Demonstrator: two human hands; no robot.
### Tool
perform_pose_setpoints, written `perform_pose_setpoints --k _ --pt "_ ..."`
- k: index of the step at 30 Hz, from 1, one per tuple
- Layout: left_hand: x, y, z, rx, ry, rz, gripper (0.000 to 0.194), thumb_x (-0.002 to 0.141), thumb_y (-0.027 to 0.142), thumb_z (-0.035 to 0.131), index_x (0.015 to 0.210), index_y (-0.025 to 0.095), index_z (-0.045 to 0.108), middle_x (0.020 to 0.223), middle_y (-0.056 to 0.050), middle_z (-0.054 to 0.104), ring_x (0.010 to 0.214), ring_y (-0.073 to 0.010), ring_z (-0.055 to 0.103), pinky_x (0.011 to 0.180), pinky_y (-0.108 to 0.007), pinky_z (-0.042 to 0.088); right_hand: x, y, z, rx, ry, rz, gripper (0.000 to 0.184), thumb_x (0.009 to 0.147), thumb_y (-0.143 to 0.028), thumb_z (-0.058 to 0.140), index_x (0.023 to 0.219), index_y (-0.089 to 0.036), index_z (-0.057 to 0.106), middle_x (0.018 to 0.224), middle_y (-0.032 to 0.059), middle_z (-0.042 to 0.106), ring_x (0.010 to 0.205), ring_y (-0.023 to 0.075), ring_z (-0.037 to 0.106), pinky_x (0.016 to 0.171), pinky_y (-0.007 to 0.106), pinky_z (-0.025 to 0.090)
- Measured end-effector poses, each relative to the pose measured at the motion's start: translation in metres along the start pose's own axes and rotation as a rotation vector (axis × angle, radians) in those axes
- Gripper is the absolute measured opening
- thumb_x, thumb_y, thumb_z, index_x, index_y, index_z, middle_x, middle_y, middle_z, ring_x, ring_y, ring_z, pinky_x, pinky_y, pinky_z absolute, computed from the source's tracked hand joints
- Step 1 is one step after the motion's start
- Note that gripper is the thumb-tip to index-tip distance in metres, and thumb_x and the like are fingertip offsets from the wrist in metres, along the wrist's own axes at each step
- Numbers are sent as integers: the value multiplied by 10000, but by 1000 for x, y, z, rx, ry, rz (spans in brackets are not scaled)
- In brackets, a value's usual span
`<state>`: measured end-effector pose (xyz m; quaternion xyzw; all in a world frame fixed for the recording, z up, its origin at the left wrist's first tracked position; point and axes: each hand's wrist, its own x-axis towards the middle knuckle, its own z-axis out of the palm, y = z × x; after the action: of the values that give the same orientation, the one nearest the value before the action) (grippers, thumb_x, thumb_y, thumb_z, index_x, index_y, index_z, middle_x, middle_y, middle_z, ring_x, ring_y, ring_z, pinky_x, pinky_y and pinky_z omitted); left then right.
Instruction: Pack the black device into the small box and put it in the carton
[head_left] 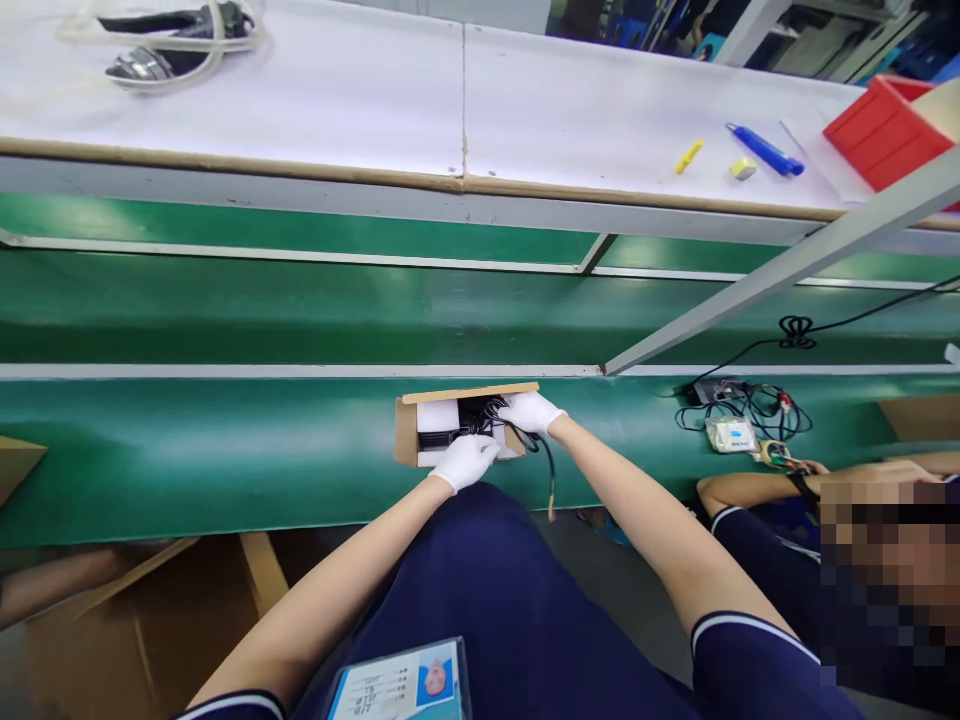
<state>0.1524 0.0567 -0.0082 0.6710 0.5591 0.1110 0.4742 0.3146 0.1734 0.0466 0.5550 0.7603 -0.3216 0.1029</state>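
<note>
Left hand (pixel 466 460), white-gloved: fingers curled down over the near rim of the small cardboard box (pixel 407 432), resting on its contents; whether they pinch anything cannot be told.

Right hand (pixel 531 412), white-gloved: fingers bent onto the bundle of black cable (pixel 480 414) at the box's right end, apparently gripping it; a loose tail of the cable runs out of the box, down and to the right, ending at a small plug (pixel 553 508) hanging off the belt edge.

Box: one, open-topped, at centre frame on the near green conveyor belt (pixel 225 450). Long axis runs left to right across the frame. It lies directly under both hands, the left at its lower edge, the right at its upper right corner. One white insert (pixel 437 416) shows in its left half.

Outward, same belt, right of frame: one tangle of black wires with a small white device (pixel 731 434); another person's forearm (pixel 757 484) beside it.

Lower left: one large open carton (pixel 150 620), below the belt.

Far white bench (pixel 525 110), upper frame: one yellow clip (pixel 688 156), one blue pen-like tool (pixel 765 150), one small yellowish block (pixel 742 168), one red bin (pixel 885 130), one coil of clear tubing (pixel 165 45) at upper left.

Bottom centre: one ID badge (pixel 401 685).
</note>
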Motion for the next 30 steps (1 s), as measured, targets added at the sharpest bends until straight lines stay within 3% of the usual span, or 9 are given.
perform_pose_setpoints --k 3,5,8,10,13,15,18,23,30 --pt "-21 1 5 -400 -235 -52 716 1121 633 173 1050 192 733 661 -25 614 552 -164 501 570 -289 438 6 -7 2 216 -31 37 188 995 -295 609 1004 -155 734 1114 120 820 1045 237 747 908 284 562" --pt "-29 0 12 -793 -366 -104 647 1076 705 351 1119 181 728 529 32 455 466 -132 333 493 -267 304 9 -10 9 348 -68 99 199 995 -294 584 877 -158 669 795 83 773 727 193 700 689 273 544" --pt "-35 -3 18 -1111 -477 -106 437 968 509 671 1220 155 717 513 76 391 445 -96 235 467 -249 191 10 -11 18 500 -83 153 186 989 -266 573 822 -183 578 601 5 637 541 135 565 562 248 472" --pt "-35 -2 14 -974 -467 -112 354 977 400 638 1200 136 712 608 24 551 455 -99 383 458 -232 238 8 -10 20 561 -65 159 199 994 -262 564 810 -196 530 579 -27 573 525 114 519 551 235 450" --pt "-29 4 -5 -388 -209 -73 298 1047 276 467 1158 154 716 928 -102 765 743 -202 719 607 -274 520 5 -8 17 601 -35 148 235 1011 -297 544 804 -210 476 593 -46 522 539 104 498 561 231 455" --pt "-20 7 -19 -75 -18 -7 347 1038 174 416 1168 163 738 1135 -148 778 1039 -282 754 904 -388 603 2 -8 16 588 2 126 213 1016 -303 524 830 -206 488 659 -26 575 585 113 540 595 236 484" --pt "0 -1 -34 93 38 60 384 1015 110 429 1179 159 772 1292 -170 748 1245 -337 684 1150 -476 503 -3 -9 25 490 112 94 92 997 -259 516 969 -187 565 869 38 719 737 151 656 705 254 538" --pt "33 -28 -44 214 -39 46 345 1017 129 490 1179 168 793 1252 -147 781 1154 -306 723 1098 -407 540 -13 -17 70 230 249 143 268 1018 -201 473 1274 -148 533 1256 186 743 1158 275 720 981 356 553" --pt "65 -34 -49 234 19 -80 299 933 63 559 1103 182 774 944 -68 808 658 -185 657 704 -288 528 4 -34 95 -27 106 262 319 1028 -144 384 1274 -121 585 1093 206 784 935 303 793 814 402 620"
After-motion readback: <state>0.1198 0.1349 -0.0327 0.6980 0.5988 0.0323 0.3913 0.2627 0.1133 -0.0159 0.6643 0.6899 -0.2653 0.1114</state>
